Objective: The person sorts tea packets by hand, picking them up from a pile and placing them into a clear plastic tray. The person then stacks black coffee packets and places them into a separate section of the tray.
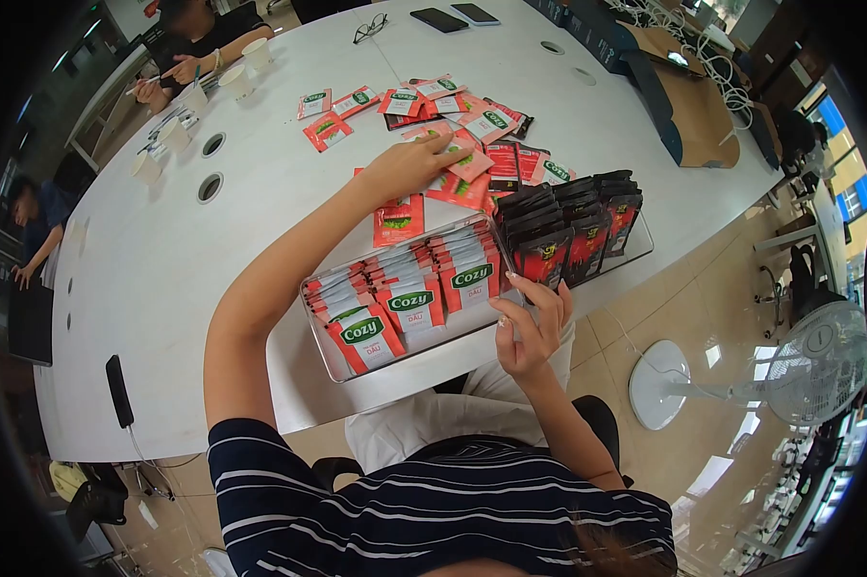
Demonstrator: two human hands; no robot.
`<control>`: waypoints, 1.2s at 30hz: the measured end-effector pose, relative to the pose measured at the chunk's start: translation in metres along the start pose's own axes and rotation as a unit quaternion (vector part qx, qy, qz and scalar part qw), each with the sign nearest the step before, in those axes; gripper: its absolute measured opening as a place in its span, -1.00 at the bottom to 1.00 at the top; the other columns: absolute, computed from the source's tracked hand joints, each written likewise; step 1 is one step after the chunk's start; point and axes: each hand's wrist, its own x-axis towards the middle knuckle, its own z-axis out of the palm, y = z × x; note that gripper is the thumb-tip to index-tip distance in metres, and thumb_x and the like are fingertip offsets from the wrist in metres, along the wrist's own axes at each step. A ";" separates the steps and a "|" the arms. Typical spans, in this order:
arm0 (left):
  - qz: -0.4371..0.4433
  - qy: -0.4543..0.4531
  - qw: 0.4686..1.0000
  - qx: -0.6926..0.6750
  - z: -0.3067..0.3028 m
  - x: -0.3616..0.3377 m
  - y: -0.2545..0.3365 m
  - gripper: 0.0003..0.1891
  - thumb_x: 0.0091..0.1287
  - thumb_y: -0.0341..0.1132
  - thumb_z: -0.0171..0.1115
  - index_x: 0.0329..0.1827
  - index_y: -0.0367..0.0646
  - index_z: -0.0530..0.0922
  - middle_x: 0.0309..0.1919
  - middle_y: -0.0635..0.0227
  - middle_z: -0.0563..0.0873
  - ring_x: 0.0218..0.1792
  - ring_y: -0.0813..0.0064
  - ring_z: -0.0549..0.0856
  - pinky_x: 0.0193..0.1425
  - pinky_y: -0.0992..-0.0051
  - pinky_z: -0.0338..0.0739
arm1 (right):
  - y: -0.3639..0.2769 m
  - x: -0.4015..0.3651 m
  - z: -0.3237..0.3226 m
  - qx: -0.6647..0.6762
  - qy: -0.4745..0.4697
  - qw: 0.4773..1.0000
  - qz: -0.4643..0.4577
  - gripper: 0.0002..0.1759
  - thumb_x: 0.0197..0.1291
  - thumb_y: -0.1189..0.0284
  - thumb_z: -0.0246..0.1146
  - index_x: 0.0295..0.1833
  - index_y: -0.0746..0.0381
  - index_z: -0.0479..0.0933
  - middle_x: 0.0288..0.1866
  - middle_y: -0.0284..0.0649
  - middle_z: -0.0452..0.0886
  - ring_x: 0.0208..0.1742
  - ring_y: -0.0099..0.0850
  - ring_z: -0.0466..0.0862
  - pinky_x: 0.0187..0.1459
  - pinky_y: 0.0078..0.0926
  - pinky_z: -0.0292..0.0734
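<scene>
In the middle of the frame, a shallow, clear-sided tray (426,338) on the white table (193,337) holds upright red-and-white paper sachets (410,300) in three columns. Its long axis runs from lower left to upper right, across the front of the body. The heap of loose red and pink sachets (492,121) lies just beyond its far rim, in the upper centre of the frame.

The left hand (416,163) is the nearer one to the heap, its forearm passing left of the tray. Its fingers lie over a pale pink sachet (469,165); whether they grip it or only touch it, I cannot tell. From there the tray lies back towards the body. The right hand (532,332) is at the tray's right end, loosely open with fingers bent and nothing visible between them; whether it touches the rim is unclear.

Just beside that end, a second clear tray (652,246) packed with black-and-red sachets (546,244) bounds the heap on the lower right. A few black packets (521,117) also lie mixed in at the heap's far side, partly covered. Well apart are white cups (235,83) at upper left, dark-framed glasses (370,28) at top, and an open cardboard box (688,106) at upper right. Another person (205,40) sits by the cups.
</scene>
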 end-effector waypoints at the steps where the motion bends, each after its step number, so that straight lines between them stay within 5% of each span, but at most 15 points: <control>1: -0.004 0.004 1.000 0.012 0.000 -0.001 -0.002 -0.53 0.28 -0.32 0.16 0.30 0.13 0.44 0.05 0.28 0.53 0.04 0.29 0.62 -0.12 0.34 0.65 | 0.000 0.000 0.000 0.000 0.001 1.000 -0.001 -0.77 0.05 0.38 0.16 -0.24 0.12 0.69 0.07 -0.24 0.62 -0.05 -0.34 0.57 0.40 -0.24 0.06; 7: -0.040 0.040 0.998 0.009 -0.007 -0.008 -0.005 -0.60 0.24 -0.39 0.15 0.17 0.02 0.55 -0.11 0.27 0.67 -0.15 0.23 0.69 -0.10 0.31 0.63 | -0.001 0.000 0.000 0.002 0.008 1.000 -0.004 -0.78 0.03 0.39 0.17 -0.24 0.12 0.69 0.07 -0.24 0.62 -0.05 -0.34 0.57 0.39 -0.25 0.07; 10: -0.098 0.011 0.991 -0.093 -0.014 -0.008 -0.008 -0.55 0.24 -0.49 0.09 0.22 -0.02 0.55 0.01 0.09 0.68 -0.11 0.16 0.70 -0.05 0.34 0.60 | 0.000 0.000 0.000 0.003 0.010 1.000 -0.005 -0.78 0.02 0.40 0.18 -0.24 0.12 0.69 0.07 -0.24 0.62 -0.05 -0.34 0.57 0.39 -0.25 0.08; 14: -0.144 0.177 0.951 -0.210 -0.009 -0.015 -0.019 -0.63 0.25 -0.54 0.15 0.13 -0.10 0.60 -0.16 0.20 0.74 -0.23 0.33 0.74 -0.13 0.46 0.60 | -0.001 0.001 0.000 0.003 0.012 1.000 -0.006 -0.78 0.02 0.40 0.18 -0.24 0.12 0.69 0.06 -0.24 0.62 -0.05 -0.33 0.57 0.38 -0.25 0.09; 16: -0.242 0.186 0.912 -0.275 -0.020 -0.021 -0.018 -0.71 0.28 -0.53 0.19 0.07 -0.18 0.62 -0.24 0.27 0.75 -0.27 0.48 0.73 -0.15 0.53 0.59 | -0.002 0.001 0.000 0.003 0.014 1.000 -0.006 -0.79 0.03 0.40 0.18 -0.24 0.12 0.69 0.06 -0.24 0.62 -0.05 -0.33 0.57 0.37 -0.25 0.09; 19: -0.304 0.284 0.748 -0.516 -0.043 -0.028 -0.014 -0.84 0.33 -0.47 0.21 -0.07 -0.26 0.63 -0.35 0.35 0.71 -0.27 0.62 0.68 -0.17 0.57 0.59 | -0.002 0.002 0.000 0.005 0.019 1.000 -0.008 -0.80 0.04 0.40 0.19 -0.24 0.12 0.69 0.06 -0.24 0.62 -0.04 -0.32 0.57 0.37 -0.25 0.09; 23: -0.382 0.313 0.592 -0.637 -0.086 -0.057 0.005 -0.90 0.35 -0.42 0.22 -0.14 -0.23 0.59 -0.25 0.40 0.66 -0.18 0.67 0.64 -0.09 0.67 0.54 | -0.004 0.005 -0.003 0.025 0.015 1.000 -0.005 -0.80 0.05 0.42 0.20 -0.21 0.15 0.67 0.02 -0.23 0.63 -0.03 -0.29 0.56 0.34 -0.25 0.12; 27: -0.359 0.330 0.525 -0.697 -0.129 -0.095 0.036 -0.83 0.36 -0.44 0.18 -0.03 -0.28 0.54 -0.16 0.38 0.65 -0.16 0.65 0.63 -0.01 0.65 0.56 | -0.019 0.021 -0.010 0.109 0.054 0.992 0.016 -0.77 0.03 0.45 0.21 -0.16 0.23 0.63 -0.01 -0.19 0.64 -0.05 -0.25 0.56 0.26 -0.24 0.23; 29: -0.373 0.342 0.514 -0.693 -0.147 -0.109 0.062 -0.80 0.36 -0.43 0.18 0.00 -0.28 0.52 -0.13 0.36 0.66 -0.15 0.65 0.65 -0.01 0.66 0.56 | -0.034 0.043 -0.014 0.160 0.047 0.986 0.004 -0.72 0.05 0.55 0.26 -0.06 0.31 0.58 -0.02 -0.14 0.63 -0.13 -0.27 0.58 0.00 -0.39 0.43; 33: -0.383 0.315 0.542 -0.679 -0.164 -0.126 0.114 -0.81 0.35 -0.44 0.18 -0.01 -0.28 0.52 -0.14 0.37 0.67 -0.17 0.65 0.67 -0.12 0.66 0.58 | -0.073 0.073 -0.007 0.393 -0.037 0.909 0.135 -0.43 0.09 0.63 0.31 0.25 0.34 0.35 -0.07 -0.16 0.63 -0.18 -0.48 0.60 -0.23 -0.65 0.46; 36: -0.389 0.270 0.555 -0.684 -0.159 -0.146 0.142 -0.89 0.34 -0.44 0.19 -0.15 -0.27 0.58 -0.28 0.39 0.69 -0.30 0.62 0.68 -0.25 0.59 0.60 | -0.088 0.077 0.003 0.599 -0.137 0.747 0.255 -0.27 0.15 0.65 0.28 0.42 0.31 0.15 -0.15 -0.24 0.61 -0.20 -0.61 0.61 -0.25 -0.71 0.46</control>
